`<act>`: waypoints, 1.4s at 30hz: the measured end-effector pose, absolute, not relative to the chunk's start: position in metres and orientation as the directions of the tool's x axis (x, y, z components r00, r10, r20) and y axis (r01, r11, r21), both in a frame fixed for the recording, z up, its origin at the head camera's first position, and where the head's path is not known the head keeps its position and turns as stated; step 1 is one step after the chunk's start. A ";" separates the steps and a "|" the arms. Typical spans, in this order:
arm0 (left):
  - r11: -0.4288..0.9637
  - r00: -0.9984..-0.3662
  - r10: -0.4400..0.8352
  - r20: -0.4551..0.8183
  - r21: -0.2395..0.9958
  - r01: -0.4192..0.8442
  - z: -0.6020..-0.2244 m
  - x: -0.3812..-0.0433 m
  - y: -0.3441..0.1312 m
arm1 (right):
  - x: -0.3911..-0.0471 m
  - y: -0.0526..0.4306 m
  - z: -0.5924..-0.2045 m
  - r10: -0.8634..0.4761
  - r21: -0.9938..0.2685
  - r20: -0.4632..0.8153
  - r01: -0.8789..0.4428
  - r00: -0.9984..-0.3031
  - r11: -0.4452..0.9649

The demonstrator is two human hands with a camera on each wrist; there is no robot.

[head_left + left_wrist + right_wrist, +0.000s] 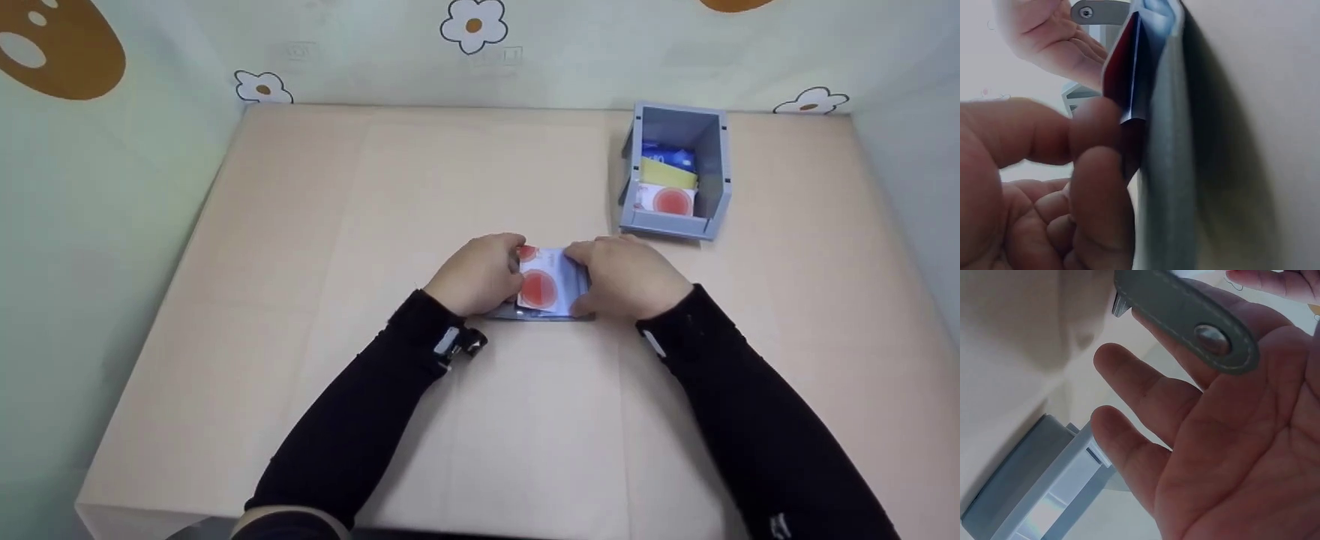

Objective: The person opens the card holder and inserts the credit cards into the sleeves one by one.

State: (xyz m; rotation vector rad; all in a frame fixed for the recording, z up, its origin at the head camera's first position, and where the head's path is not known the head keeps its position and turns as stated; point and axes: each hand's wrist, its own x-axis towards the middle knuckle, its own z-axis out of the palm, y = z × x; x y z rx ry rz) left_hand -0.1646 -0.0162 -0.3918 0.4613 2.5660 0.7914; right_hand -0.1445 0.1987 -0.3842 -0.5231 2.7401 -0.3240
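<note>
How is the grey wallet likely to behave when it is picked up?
The grey wallet may flex a little, since its stitched strap looks like leather. That strap could flap, because its end looks unfastened. The white card might slip, as the wallet looks open.

Two hands, one bin, one wallet

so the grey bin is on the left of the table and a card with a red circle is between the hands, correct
Not left: the head view shows the grey bin on the right of the table. The card is indeed between the left hand and right hand.
</note>
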 end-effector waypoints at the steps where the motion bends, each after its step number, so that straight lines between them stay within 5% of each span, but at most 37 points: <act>1: 0.778 -0.856 0.428 -0.291 0.600 0.185 -0.392 -0.165 -0.017 | -0.144 0.199 -0.384 -0.384 -0.286 -0.281 -0.305 -0.879 0.908; 42: 0.794 -0.837 0.469 -0.282 0.550 0.259 -0.402 -0.160 -0.009 | -0.151 0.208 -0.394 -0.453 -0.339 -0.227 -0.366 -0.862 0.867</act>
